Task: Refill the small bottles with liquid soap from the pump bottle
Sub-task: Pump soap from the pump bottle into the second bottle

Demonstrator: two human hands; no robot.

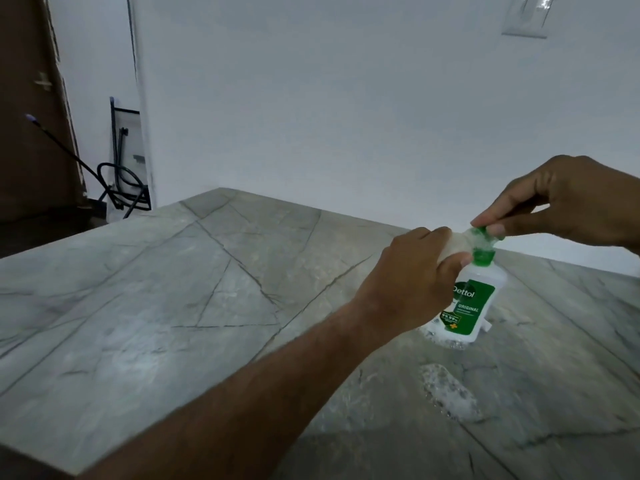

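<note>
Here, on the right of a grey stone table (214, 289), a Dettol bottle (467, 306) stands upright. The left hand (412, 282) clasps a small bottle (460, 242) tipped above it; the right hand (561, 202) pinches its green cap (483, 233). A slip would likely spill more soap near the foam puddle (450, 393).

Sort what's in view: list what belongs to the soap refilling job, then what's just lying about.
Job:
- Dettol bottle, standing on the stone counter
- small clear bottle, held over it
- left hand, gripping the small bottle
- right hand, pinching its green cap

Lying about:
- foam patch on the counter
- folded chair by the wall
- wall switch plate
</note>
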